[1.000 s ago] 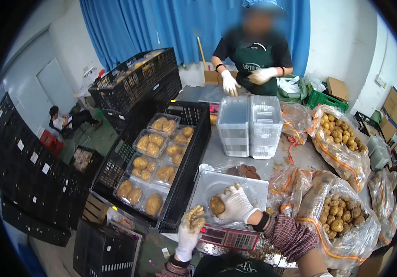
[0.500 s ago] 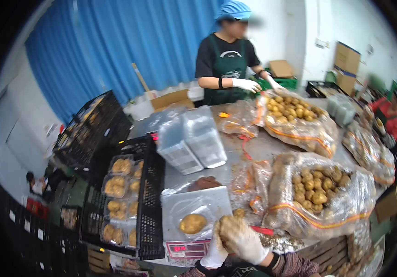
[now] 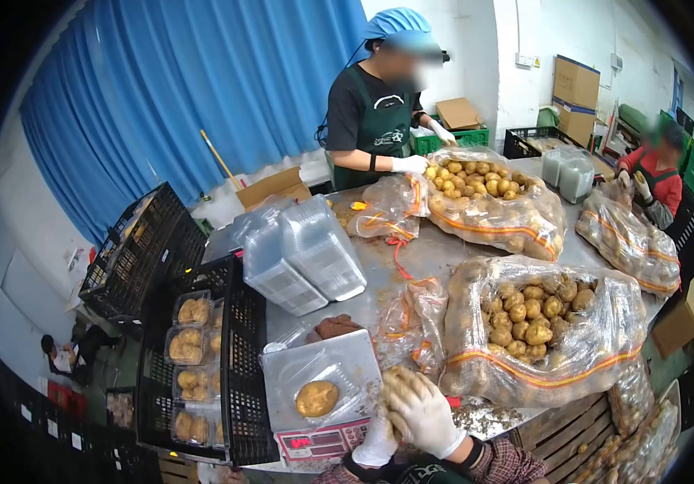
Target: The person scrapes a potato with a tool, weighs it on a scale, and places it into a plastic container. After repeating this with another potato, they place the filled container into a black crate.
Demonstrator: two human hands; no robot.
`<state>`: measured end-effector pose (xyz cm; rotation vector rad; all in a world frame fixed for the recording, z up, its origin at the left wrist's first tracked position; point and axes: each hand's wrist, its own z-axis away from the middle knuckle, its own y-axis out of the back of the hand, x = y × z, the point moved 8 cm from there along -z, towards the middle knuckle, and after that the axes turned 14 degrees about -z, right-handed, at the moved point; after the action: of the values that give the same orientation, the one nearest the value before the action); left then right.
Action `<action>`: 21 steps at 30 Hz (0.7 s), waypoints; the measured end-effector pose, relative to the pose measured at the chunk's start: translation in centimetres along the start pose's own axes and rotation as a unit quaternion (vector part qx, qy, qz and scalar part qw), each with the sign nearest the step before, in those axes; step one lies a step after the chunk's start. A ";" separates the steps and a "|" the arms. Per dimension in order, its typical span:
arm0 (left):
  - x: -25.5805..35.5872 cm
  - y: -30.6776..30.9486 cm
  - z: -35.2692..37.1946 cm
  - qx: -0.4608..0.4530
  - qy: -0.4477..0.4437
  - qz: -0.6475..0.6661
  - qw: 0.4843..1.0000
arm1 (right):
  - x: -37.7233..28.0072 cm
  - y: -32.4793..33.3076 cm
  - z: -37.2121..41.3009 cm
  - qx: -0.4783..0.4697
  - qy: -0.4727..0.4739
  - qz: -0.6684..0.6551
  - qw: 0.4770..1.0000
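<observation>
My left hand (image 3: 378, 439) and my right hand (image 3: 426, 413), both in white gloves with soiled fingers, are closed against each other at the front of the table. Whatever may be between them is hidden. Just left of them, one potato (image 3: 317, 398) lies in a clear plastic tray on the weighing scale (image 3: 324, 442), whose red display is lit. To their right bulges a clear plastic bag (image 3: 541, 389), its top open on many potatoes (image 3: 531, 319). A brown cloth (image 3: 336, 326) rests behind the scale.
A black crate (image 3: 252, 379) with packed potato trays (image 3: 190, 345) stands left of the scale. Stacked clear trays (image 3: 307, 256) are behind it. Across the metal table, a co-worker (image 3: 379, 105) stands at another potato bag (image 3: 492, 218); a second person (image 3: 660, 181) is at far right.
The view has shifted, so the table things sit further left. My hands stay together beside the scale. The co-worker's hands have come down to the sides of the far potato bag.
</observation>
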<state>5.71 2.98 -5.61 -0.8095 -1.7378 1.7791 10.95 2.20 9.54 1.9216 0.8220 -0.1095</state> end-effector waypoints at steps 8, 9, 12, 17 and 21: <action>2.6 -5.5 1.6 0.169 -0.063 -0.428 0.886 | 10.6 -2.9 1.9 0.062 -0.230 -0.275 0.931; 3.3 -3.7 1.4 0.192 -0.051 -0.421 0.885 | 10.2 -2.9 2.2 0.087 -0.239 -0.397 0.882; 3.7 -3.3 1.0 0.220 -0.062 -0.409 0.883 | 5.5 -0.7 0.5 0.053 -0.195 -0.448 0.871; 5.4 -2.4 2.9 0.194 -0.085 -0.434 0.876 | 2.7 -2.5 -1.5 -0.038 -0.096 -0.235 0.967; 9.1 -5.1 7.1 0.222 -0.129 -0.658 0.707 | 4.7 -5.6 -4.8 -0.025 -0.195 -0.324 0.925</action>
<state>-5.94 4.91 -1.08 0.8187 -1.2477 1.0995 9.97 10.02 5.66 1.4387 1.1336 -0.8351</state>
